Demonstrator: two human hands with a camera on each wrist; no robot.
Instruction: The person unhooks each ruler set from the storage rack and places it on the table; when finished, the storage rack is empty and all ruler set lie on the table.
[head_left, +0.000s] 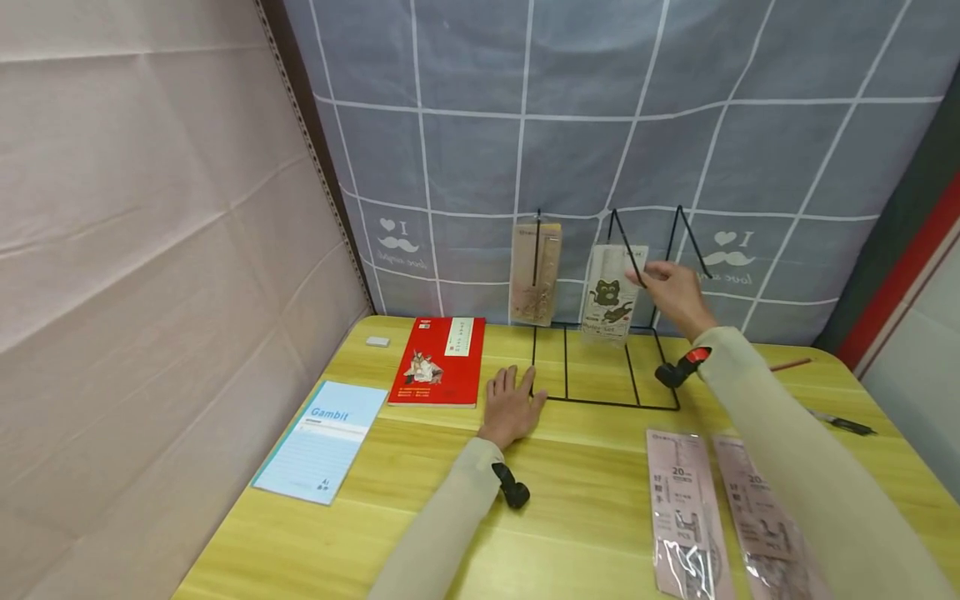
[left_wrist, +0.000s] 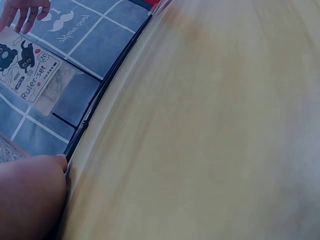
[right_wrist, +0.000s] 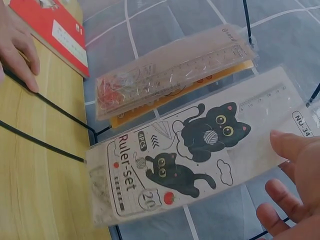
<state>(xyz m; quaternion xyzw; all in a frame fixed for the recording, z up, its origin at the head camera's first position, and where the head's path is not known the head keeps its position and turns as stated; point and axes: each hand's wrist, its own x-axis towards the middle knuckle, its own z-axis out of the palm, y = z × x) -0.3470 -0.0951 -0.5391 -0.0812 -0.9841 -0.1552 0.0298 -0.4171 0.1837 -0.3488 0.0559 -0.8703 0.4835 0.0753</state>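
Observation:
My right hand (head_left: 677,296) pinches the edge of a clear ruler set packet (head_left: 617,292) printed with black cats. The thumb lies over the packet front in the right wrist view, the other fingers spread beside it. This packet hangs at the middle prong of a black wire rack (head_left: 615,405). Another ruler packet (head_left: 522,279), with a yellow-orange one behind it, hangs from the left prong; the right prong is bare. My left hand (head_left: 512,408) rests with fingers spread on the table at the rack's front left corner, its thumb beside the base wire.
Left of the rack lie a red book (head_left: 459,379), a blue notebook (head_left: 322,442) and a small white block (head_left: 377,342). Two pink packets (head_left: 678,500) lie at the front right, one partly under my right sleeve. A dark pen-like tool (head_left: 851,426) and thin red stick (head_left: 791,365) lie beyond.

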